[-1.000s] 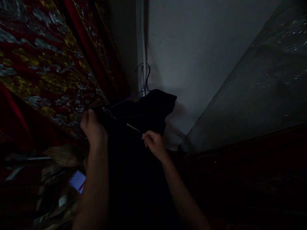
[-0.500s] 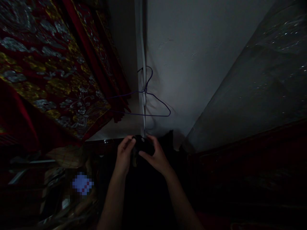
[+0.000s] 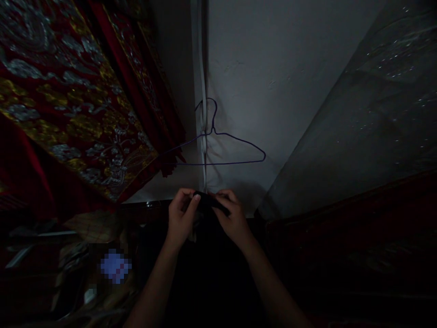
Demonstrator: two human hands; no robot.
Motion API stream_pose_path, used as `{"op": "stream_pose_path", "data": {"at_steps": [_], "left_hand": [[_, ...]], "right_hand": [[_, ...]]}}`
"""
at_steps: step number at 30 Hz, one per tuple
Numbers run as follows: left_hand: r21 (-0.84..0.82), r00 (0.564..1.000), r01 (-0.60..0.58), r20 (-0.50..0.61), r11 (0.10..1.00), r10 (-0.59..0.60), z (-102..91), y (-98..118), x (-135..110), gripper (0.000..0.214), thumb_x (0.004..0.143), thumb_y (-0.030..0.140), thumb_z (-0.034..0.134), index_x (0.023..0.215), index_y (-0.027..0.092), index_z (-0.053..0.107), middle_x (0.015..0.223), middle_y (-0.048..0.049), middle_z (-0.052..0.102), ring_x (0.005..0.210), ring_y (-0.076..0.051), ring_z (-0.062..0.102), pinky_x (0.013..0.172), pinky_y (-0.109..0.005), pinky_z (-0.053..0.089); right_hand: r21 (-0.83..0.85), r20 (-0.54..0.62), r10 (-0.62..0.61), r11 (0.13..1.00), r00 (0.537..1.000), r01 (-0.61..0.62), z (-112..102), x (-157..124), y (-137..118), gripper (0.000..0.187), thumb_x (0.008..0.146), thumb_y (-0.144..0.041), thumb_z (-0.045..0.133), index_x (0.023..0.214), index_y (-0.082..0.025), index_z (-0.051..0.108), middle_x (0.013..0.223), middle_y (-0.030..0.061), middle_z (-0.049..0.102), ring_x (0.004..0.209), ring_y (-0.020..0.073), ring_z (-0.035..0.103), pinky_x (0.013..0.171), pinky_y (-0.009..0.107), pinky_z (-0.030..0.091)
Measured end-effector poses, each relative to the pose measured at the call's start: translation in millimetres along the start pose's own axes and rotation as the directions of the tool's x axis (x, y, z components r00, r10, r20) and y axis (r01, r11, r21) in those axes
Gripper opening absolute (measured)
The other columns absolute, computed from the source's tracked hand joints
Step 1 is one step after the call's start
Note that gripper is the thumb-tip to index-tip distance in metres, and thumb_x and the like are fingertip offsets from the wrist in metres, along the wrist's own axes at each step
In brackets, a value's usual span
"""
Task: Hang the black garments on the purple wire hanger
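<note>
Both hands hold the upper edge of a black garment, which hangs down and merges into the dark. My left hand pinches it with the thumb on top. My right hand is closed on the edge on the other side, a dark fold showing between thumb and fingers. Just above the hands a thin purple wire hanger hangs by its hook, with nothing on it. A white cord or strap runs down the wall past the hanger. What kind of garment it is cannot be made out.
Red cloth with gold and silver embroidery hangs at the left. A pale wall stands ahead, with a translucent plastic sheet on the right. Dim clutter lies at lower left, with a blurred bluish patch.
My right hand has closed more tightly on the black cloth and shifted slightly right. The hanger has turned, so more of its right arm shows.
</note>
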State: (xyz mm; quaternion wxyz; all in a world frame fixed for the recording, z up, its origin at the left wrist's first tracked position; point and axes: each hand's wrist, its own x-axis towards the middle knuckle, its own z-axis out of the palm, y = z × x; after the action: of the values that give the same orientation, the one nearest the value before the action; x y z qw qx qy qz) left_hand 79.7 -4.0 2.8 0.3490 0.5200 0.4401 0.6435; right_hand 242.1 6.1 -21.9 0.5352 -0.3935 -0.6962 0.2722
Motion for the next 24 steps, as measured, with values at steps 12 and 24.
{"op": "stream_pose_path", "data": {"at_steps": [12, 24], "left_hand": [[0.043, 0.998, -0.007, 0.059, 0.999, 0.005, -2.7, 9, 10, 0.022, 0.081, 0.039, 0.074, 0.084, 0.019, 0.065, 0.064, 0.0031, 0.058, 0.058, -0.011, 0.051, 0.056, -0.021, 0.040], [0.366, 0.780, -0.028, 0.591, 0.930, -0.208, -36.8, -4, 17, 0.038, 0.092, 0.049, 0.059, 0.119, 0.022, 0.062, 0.114, -0.0054, 0.070, 0.104, -0.025, 0.065, 0.091, -0.035, 0.050]], "right_hand": [[0.251, 0.360, 0.232, 0.909, 0.904, -0.334, 6, 8, -20, 0.024, 0.089, -0.038, 0.057, 0.080, -0.019, 0.068, 0.077, 0.0001, 0.065, 0.072, 0.0166, 0.058, 0.067, 0.027, 0.045], [0.063, -0.077, -0.002, 0.998, 0.997, 0.007, -49, 76, 6, 0.019, 0.085, -0.038, 0.064, 0.084, -0.020, 0.070, 0.081, 0.0017, 0.069, 0.079, 0.0198, 0.063, 0.076, 0.031, 0.049]]}}
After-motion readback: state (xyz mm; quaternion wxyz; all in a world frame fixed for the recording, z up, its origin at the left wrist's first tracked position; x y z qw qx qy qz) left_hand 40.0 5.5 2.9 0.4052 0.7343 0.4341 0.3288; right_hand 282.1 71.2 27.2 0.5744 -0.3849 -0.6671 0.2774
